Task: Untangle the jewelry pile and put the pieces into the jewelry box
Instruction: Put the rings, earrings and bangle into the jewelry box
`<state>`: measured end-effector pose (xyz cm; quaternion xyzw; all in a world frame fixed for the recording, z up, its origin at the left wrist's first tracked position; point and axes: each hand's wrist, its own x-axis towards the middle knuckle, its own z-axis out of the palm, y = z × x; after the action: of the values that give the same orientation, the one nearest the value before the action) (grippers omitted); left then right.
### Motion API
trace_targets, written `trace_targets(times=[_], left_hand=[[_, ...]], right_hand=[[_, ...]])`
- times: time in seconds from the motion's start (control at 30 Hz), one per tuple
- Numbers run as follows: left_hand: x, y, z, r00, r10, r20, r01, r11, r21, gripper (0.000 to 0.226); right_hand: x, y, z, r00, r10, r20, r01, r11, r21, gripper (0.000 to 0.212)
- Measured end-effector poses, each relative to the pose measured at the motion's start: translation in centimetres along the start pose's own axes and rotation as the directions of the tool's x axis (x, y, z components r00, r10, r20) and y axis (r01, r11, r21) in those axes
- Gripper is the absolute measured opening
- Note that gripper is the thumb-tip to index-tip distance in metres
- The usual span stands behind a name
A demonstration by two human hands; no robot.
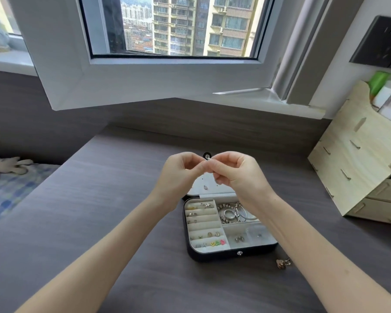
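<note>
An open black jewelry box (212, 256) lies on the dark wooden desk, its pale lining holding rings, small earrings, a bead bracelet and hoops (235, 213). Its lid stands open behind my hands. Above the box my left hand (178, 175) and my right hand (237, 172) meet fingertip to fingertip and pinch a tiny piece between them; the piece itself is too small to make out. A small gold-coloured jewelry piece (283, 263) lies loose on the desk to the right of the box, beside my right forearm.
A pale wooden drawer organiser (361, 168) stands at the right edge of the desk. An open window sash (145, 82) hangs over the desk's far side. A bed with a checked cover (11, 188) lies to the left.
</note>
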<state>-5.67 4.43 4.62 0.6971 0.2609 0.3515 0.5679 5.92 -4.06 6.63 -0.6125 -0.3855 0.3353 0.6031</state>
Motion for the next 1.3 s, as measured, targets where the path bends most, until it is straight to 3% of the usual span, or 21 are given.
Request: trace_targets(times=[0.1,0.23,0.43,0.57,0.67,0.83,0.93,1.03,1.1,1.17,1.23,1.3], left_hand=[[0.7,0.6,0.4,0.998,-0.055,-0.012,0.055,0.998,-0.013,0.023],[1.5,1.0,1.0,0.989,-0.146,-0.022,0.145,0.989,-0.037,0.014],[2.6,1.9,1.3,0.963,-0.259,0.076,0.268,0.95,-0.16,0.027],[3.2,2.2,0.9,0.966,-0.248,0.072,0.256,0.957,-0.14,0.031],[3.6,2.0,0.8,0.977,-0.214,-0.008,0.214,0.977,-0.011,0.028],[3.7,1.7,1.1,0.98,0.081,-0.181,-0.006,0.925,0.38,0.02],[4.0,1.5,0.6,0.97,0.097,-0.222,-0.008,0.929,0.369,0.018],[5.1,0.7,-1.3,0.96,0.0,-0.279,0.077,0.961,0.265,0.019],[5.7,0.0,-2.8,0.957,-0.064,-0.283,0.124,0.972,0.199,0.024],[6.2,-0.9,-3.7,0.951,-0.095,-0.295,0.17,0.955,0.242,0.024],[6.4,-1.8,-3.9,0.952,-0.097,-0.29,0.201,0.913,0.355,0.017],[6.5,-2.4,-3.8,0.959,-0.106,-0.261,0.217,0.869,0.444,0.013]], right_hand=[[0.2,-0.4,0.2,1.0,0.007,-0.025,-0.007,1.0,0.002,0.004],[0.5,-0.2,0.3,0.992,-0.047,-0.115,0.041,0.997,-0.06,0.007],[1.2,-0.5,0.0,0.98,-0.156,-0.125,0.136,0.978,-0.158,0.009],[1.8,-0.6,0.3,0.968,-0.198,-0.156,0.173,0.972,-0.157,0.009],[2.4,-0.3,1.3,0.955,-0.184,-0.233,0.153,0.977,-0.146,0.007],[4.0,0.6,3.2,0.892,-0.263,-0.369,0.179,0.952,-0.247,0.007],[5.1,0.7,3.6,0.851,-0.322,-0.414,0.208,0.932,-0.297,0.009],[7.1,0.9,1.1,0.791,-0.265,-0.551,0.141,0.956,-0.256,0.008],[7.8,1.4,-0.6,0.885,-0.196,-0.423,0.031,0.93,-0.365,0.008],[8.3,2.3,-1.2,0.968,-0.132,-0.214,-0.03,0.784,-0.62,0.015],[8.9,3.2,-1.0,0.993,-0.071,-0.092,-0.029,0.619,-0.785,0.022],[9.6,3.4,-0.7,0.999,-0.027,-0.046,-0.026,0.523,-0.852,0.03]])
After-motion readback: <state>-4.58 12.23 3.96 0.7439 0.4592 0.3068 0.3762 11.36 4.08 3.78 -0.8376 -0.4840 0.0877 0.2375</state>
